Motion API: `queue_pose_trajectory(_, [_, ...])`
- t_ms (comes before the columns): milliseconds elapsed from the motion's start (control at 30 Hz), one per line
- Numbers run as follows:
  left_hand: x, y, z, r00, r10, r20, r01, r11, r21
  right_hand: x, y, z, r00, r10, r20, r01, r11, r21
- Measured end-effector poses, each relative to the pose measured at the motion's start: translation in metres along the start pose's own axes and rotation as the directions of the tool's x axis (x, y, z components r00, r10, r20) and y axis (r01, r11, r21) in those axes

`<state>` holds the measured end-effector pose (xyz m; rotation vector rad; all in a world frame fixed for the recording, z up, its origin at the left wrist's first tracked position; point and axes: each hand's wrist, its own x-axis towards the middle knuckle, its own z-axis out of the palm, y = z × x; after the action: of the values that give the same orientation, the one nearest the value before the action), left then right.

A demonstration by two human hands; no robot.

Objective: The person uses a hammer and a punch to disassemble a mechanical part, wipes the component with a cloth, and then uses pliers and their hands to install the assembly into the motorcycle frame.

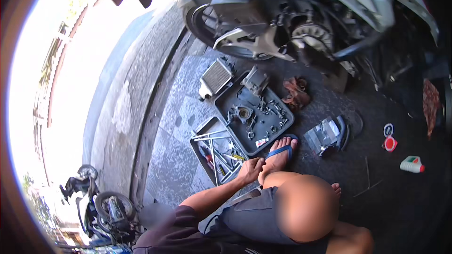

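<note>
My left hand point(253, 170) is closed, fingers curled in, beside my sandaled left foot point(278, 156). Whether it holds anything small cannot be made out. Just beyond it lies a shallow tool tray point(199, 162) with T-handle wrenches point(213, 150) and a yellow-handled screwdriver point(238, 157). Touching that, a dark grey tray point(240, 137) carries a round metal housing point(243, 113), several bolts point(278, 109) and small rings. A boxy metal part point(255, 81) rests at its far edge. My right hand is out of sight.
A partly dismantled scooter point(301, 23) stands ahead. A radiator point(217, 76) lies beyond the trays. To the right are a reddish rag point(296, 93), a clear plastic bag point(322, 135), black hoses point(344, 131), a white bottle point(412, 164) and a thin T-shaped rod point(368, 184). Another scooter point(101, 207) stands left.
</note>
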<state>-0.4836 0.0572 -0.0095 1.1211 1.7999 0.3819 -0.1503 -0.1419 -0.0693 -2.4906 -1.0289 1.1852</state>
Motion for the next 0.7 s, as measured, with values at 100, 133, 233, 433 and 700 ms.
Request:
queue_pose_trajectory(100, [-0.018,-0.033,0.012,0.996,-0.054,-0.064,0.056,0.998,0.027,-0.007,-0.030,-0.006,0.994,-0.090,0.066,0.089,0.996,0.016])
queue_pose_trajectory(133, [-0.018,-0.039,0.017,0.995,-0.051,-0.083,0.052,0.999,0.006,-0.009,-0.039,-0.007,0.991,-0.104,0.088,0.102,0.995,0.020])
queue_pose_trajectory(233, [-0.014,-0.035,0.017,0.995,-0.076,-0.063,0.070,0.993,-0.094,-0.017,-0.057,0.001,0.982,-0.122,0.146,0.118,0.992,0.039])
queue_pose_trajectory(433, [-0.007,-0.064,-0.009,0.963,-0.151,-0.225,0.122,0.983,-0.137,-0.038,-0.074,0.023,0.959,-0.124,0.254,0.114,0.992,0.056])
queue_pose_trajectory(700, [-0.014,-0.142,-0.054,0.773,-0.357,-0.524,0.328,0.933,-0.151,-0.053,-0.083,0.043,0.925,-0.160,0.345,0.135,0.986,0.095])
